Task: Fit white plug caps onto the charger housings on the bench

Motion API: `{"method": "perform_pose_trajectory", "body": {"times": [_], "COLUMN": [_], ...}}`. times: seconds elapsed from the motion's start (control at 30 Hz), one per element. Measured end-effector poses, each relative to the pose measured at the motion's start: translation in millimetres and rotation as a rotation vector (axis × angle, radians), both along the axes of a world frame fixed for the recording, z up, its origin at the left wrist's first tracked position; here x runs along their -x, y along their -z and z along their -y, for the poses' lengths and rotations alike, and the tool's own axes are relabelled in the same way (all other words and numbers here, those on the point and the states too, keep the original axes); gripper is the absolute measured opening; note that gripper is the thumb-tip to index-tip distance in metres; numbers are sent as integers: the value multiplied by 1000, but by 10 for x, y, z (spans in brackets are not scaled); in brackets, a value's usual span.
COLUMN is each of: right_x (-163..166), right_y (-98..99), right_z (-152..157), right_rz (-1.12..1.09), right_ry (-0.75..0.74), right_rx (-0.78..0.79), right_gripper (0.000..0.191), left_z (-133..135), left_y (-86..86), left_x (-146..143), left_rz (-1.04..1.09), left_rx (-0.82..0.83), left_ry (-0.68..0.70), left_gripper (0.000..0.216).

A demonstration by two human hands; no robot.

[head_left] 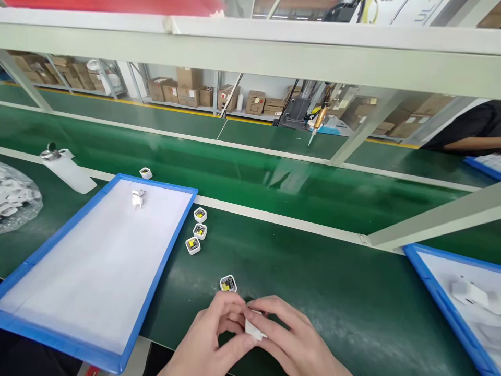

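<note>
In the head view, we are pinching a small white casing (254,328) between our left hand (213,337) and right hand (293,342), both grips closing narrowly on it, low over the green desk (313,282). 1 open casing (228,284) is lying just beyond our fingers. A row of 3 casings (199,230) is sitting just beside the blue-rimmed tray (171,249).

Plastic part (253,328), matt green tabletop (332,282)
</note>
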State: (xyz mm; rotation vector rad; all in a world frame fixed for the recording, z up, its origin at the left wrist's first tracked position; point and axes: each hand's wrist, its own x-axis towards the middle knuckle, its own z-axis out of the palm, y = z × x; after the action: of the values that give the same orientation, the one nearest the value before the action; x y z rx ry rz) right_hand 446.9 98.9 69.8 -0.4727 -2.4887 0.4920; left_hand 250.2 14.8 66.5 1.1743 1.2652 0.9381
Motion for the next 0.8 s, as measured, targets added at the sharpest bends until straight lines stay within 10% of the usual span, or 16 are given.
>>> {"method": "perform_pose_trajectory", "body": {"times": [0.23, 0.8], "right_x": [217, 623], "right_y": [106, 93], "right_z": [-231, -576], "right_rz": [-5, 356], "right_ry": [117, -142], "right_rx": [112, -78], "right_gripper": [19, 21], "left_z": [-240, -383], "left_y": [434, 717], "left_x": [258, 180], "left_rz": [-471, -432], "left_rx": [-161, -317], "left_ry": [-146, -271], "left_gripper": [39, 15]}}
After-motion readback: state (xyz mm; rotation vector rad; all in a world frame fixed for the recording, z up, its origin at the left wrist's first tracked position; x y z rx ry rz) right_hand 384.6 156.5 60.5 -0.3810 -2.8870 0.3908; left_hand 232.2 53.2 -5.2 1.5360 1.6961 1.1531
